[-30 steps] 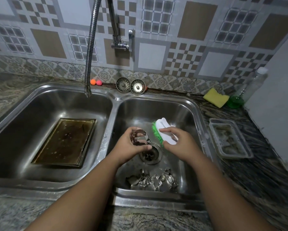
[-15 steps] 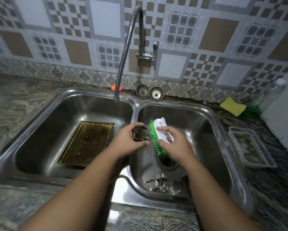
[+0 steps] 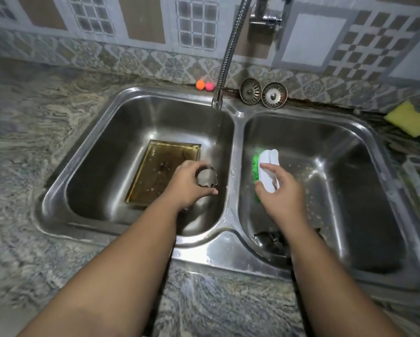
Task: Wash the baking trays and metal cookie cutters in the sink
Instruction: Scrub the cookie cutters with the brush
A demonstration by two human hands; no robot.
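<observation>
Nearest the camera, a marbled counter (image 3: pixel 45 239) is seen running along the front of a double sink (image 3: pixel 228 254). A heap of cutters (image 3: pixel 271 238) is left at the near end of the right basin, partly hidden by the right forearm and too blurry for the shapes to be made out.

A bit further in, one cutter (image 3: pixel 207 178) is pinched in the left grip (image 3: pixel 189 188), fingers curled round its rim, and it's held over the left basin right by the divider. The brush (image 3: pixel 267 171), white handle and green bristles, is clamped in the right grip (image 3: pixel 282 193) over the right basin, bristles turned toward the divider. Brush and cutter are kept apart, no contact.

Behind the left grip, a tray (image 3: pixel 160 173) is laid flat on the left basin floor, brownish and pretty grimy.

Further back, the faucet (image 3: pixel 217 100) nozzle is hung over the rear of the left basin. Two strainers (image 3: pixel 250 91) are propped on the back ledge, and an orange ball (image 3: pixel 200 84) and a pink ball (image 3: pixel 209 86) are tucked just left of the hose. A yellow sponge (image 3: pixel 409 119) is parked on the counter at far right.
</observation>
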